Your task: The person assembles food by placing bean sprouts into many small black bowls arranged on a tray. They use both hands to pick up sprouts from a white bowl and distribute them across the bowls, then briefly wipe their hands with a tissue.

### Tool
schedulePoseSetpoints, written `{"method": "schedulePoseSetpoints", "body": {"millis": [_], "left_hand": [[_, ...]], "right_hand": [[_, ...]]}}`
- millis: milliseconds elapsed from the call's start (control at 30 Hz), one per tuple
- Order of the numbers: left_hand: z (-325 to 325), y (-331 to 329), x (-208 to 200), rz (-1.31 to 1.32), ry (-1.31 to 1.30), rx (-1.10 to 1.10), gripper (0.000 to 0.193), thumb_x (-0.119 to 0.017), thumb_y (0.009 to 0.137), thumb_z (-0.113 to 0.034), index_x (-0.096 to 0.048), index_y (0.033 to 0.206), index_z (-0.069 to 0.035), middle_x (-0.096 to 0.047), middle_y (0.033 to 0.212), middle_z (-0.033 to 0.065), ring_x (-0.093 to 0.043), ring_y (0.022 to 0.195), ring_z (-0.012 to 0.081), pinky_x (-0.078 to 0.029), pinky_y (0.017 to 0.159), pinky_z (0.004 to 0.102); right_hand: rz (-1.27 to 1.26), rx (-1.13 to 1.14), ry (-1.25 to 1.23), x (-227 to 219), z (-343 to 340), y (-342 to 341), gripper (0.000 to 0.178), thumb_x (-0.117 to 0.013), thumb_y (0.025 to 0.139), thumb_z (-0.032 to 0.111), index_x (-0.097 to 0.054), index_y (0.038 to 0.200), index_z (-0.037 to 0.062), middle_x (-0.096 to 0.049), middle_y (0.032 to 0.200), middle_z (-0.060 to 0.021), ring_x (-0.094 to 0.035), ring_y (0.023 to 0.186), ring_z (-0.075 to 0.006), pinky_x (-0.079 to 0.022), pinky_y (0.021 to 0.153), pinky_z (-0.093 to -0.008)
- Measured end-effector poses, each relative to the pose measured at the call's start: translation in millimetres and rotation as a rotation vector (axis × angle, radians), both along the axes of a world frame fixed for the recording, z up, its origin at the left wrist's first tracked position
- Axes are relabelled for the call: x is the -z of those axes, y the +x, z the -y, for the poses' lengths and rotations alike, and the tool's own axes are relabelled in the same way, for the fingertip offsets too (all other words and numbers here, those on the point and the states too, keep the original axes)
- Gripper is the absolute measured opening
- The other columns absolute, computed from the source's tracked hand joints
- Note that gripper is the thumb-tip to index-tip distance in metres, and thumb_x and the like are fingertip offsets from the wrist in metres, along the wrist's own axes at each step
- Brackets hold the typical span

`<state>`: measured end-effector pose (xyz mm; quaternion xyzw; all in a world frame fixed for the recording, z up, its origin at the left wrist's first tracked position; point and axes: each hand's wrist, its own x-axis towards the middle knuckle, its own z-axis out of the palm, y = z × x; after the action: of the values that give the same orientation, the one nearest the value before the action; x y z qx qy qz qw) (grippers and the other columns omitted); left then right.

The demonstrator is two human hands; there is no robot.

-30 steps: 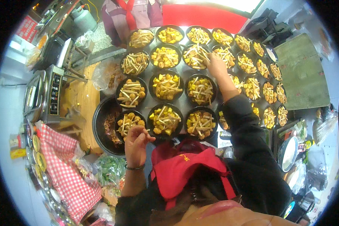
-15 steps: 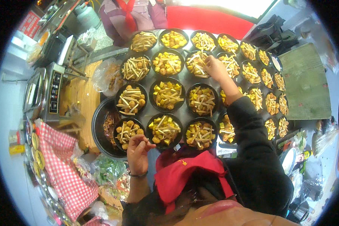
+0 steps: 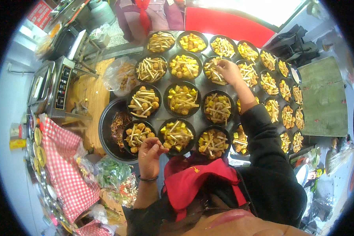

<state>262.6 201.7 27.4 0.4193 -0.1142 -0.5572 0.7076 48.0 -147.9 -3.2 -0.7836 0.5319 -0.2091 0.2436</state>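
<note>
Rows of black bowls fill a metal table, holding yellow chunks, brown balls and pale strips. Over a bowl (image 3: 211, 74) in the second row from the back, my right hand (image 3: 229, 71) reaches down, fingers drawn together at the pale strips. Whatever is between its fingertips is too small to make out. My left hand (image 3: 149, 158) hovers at the near edge, beside a bowl of brown balls (image 3: 139, 137) and a bowl topped with strips (image 3: 177, 135). Its fingers are curled with thumb and fingertips close together; I cannot see what they hold, if anything.
At the left, a large black basin (image 3: 106, 129) holds dark reddish food under one bowl's edge. A clear bag of brown balls (image 3: 122, 74) lies behind it. A red checked cloth (image 3: 69, 169) hangs at left. A person (image 3: 157, 17) stands across the table.
The whole view has shifted slightly, moving the table rightward in the picture. My right hand stays at the same bowl, and my left hand stays by the near bowls with fingers curled.
</note>
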Motion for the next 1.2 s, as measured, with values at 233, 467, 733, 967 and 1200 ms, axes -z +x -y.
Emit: {"method": "schedulePoseSetpoints", "body": {"millis": [233,467,733,967,1200], "left_hand": [[-8.1,5.5,12.1,-0.004,0.051,-0.022,0.019,-0.052,0.085,-0.002,-0.053,0.103,-0.002,-0.055,0.088,0.0057,-0.057,0.078,0.0150,-0.052,0.074,0.0352],[-15.4,17.3,20.2,-0.021,0.065,-0.044,0.019,-0.053,0.085,-0.002,-0.052,0.103,-0.002,-0.055,0.090,0.0058,-0.057,0.078,0.0143,-0.052,0.074,0.0345],[-4.3,26.4,20.0,-0.071,-0.041,0.009,0.018,-0.053,0.085,-0.004,-0.052,0.103,-0.001,-0.055,0.091,0.0060,-0.057,0.079,0.0141,-0.052,0.075,0.0346],[4.4,22.7,17.0,-0.039,-0.033,0.075,0.019,-0.055,0.084,-0.006,-0.052,0.103,-0.003,-0.055,0.090,0.0061,-0.057,0.079,0.0145,-0.053,0.074,0.0337],[5.9,18.6,15.3,-0.062,-0.030,0.077,0.020,-0.054,0.084,-0.003,-0.052,0.103,-0.001,-0.055,0.090,0.0064,-0.058,0.078,0.0151,-0.052,0.075,0.0339]], "right_hand": [[-0.109,-0.032,-0.114,4.2,84.5,76.5,0.030,-0.055,0.081,0.026,-0.064,0.099,0.0049,-0.063,0.091,-0.0204,-0.061,0.089,-0.0337,-0.047,0.078,-0.0414],[-0.220,-0.044,-0.252,8.2,86.2,69.4,0.028,-0.057,0.080,0.022,-0.063,0.103,0.0073,-0.064,0.096,-0.0157,-0.061,0.090,-0.0312,-0.047,0.078,-0.0392],[-0.141,0.058,-0.029,-3.7,32.8,-59.9,0.031,-0.063,0.079,0.020,-0.062,0.106,0.0059,-0.066,0.093,-0.0129,-0.064,0.087,-0.0233,-0.049,0.076,-0.0316],[-0.187,0.015,0.097,6.0,12.2,-53.3,0.046,-0.067,0.076,0.027,-0.056,0.116,0.0046,-0.061,0.106,-0.0175,-0.060,0.098,-0.0271,-0.047,0.083,-0.0350],[-0.294,0.057,-0.064,19.8,10.6,-17.8,0.056,-0.067,0.075,0.031,-0.049,0.123,0.0069,-0.057,0.111,-0.0191,-0.055,0.103,-0.0330,-0.044,0.088,-0.0393]]}}
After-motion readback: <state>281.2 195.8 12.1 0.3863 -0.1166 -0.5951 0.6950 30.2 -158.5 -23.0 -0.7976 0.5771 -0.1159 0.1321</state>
